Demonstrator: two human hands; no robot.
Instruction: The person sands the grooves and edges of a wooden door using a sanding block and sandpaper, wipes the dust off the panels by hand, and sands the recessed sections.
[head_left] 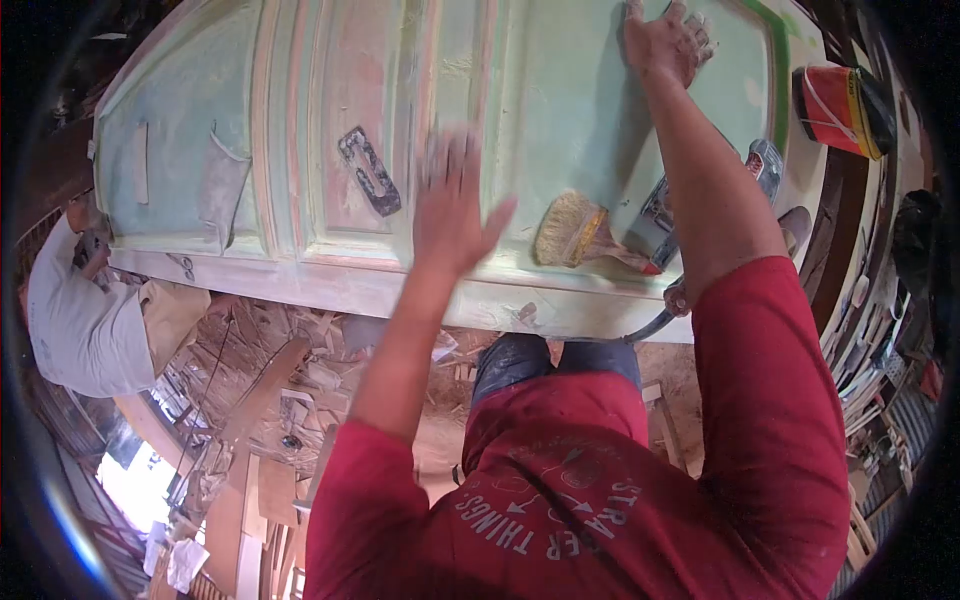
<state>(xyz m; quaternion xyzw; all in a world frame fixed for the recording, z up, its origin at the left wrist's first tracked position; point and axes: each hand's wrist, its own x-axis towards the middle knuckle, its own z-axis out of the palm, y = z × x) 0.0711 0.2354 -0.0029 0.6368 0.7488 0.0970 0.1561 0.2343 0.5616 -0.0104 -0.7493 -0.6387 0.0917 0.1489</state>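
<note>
My left hand (pixel 455 215) is over the middle of a pale green and pink panelled wooden door (pixel 560 90), thumb spread and fingers stretched out, their tips blurred by motion. It holds nothing I can see. Farther up on the right, my right hand (pixel 668 45) lies on the door's green panel with its dusty fingers apart. A dark, worn flat tool with a slot (pixel 369 171) rests just left of my left hand. Below my right forearm lie a wide bristle brush (pixel 572 232) and a grey power tool (pixel 765 168), partly hidden by the arm.
A grey sheet, perhaps sandpaper (pixel 222 185), and a thin strip (pixel 141 162) lie on the door's left part. A red and yellow container (pixel 845 110) stands off its right edge. Another person (pixel 95 320) is at the left. Wood scraps (pixel 310 400) litter the floor.
</note>
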